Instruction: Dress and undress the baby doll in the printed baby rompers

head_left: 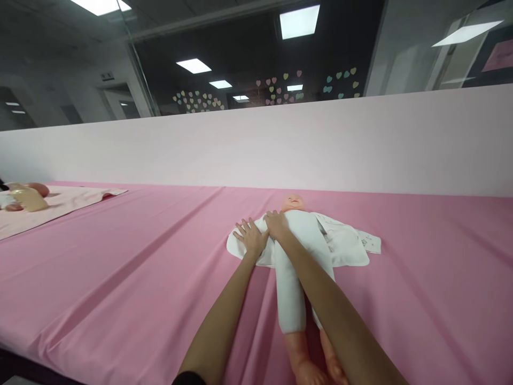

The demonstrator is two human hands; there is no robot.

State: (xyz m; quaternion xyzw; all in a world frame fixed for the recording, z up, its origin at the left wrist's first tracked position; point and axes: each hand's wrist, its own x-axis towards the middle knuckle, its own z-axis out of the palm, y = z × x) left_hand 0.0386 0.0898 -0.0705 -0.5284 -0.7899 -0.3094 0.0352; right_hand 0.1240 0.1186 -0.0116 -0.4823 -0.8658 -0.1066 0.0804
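A baby doll (294, 202) lies on its back, its head toward the wall and its bare feet toward me. White trousers (289, 299) cover its legs and body up high. Beneath it a white baby top (347, 246) is spread to both sides, with a printed cuff sticking out on the right. My left hand (252, 238) rests flat on the top's left part, fingers spread. Close beside it, my right hand (276, 224) has its fingers bent together over the cloth at the doll's upper left side. What is under those fingers is hidden.
A pink sheet (140, 289) with creases covers the wide table. At the far left, a pale mat (76, 200) bears another doll (28, 198), partly cut off. Behind stands a low white wall (256, 149) with glass above it, carrying heart stickers (198, 101).
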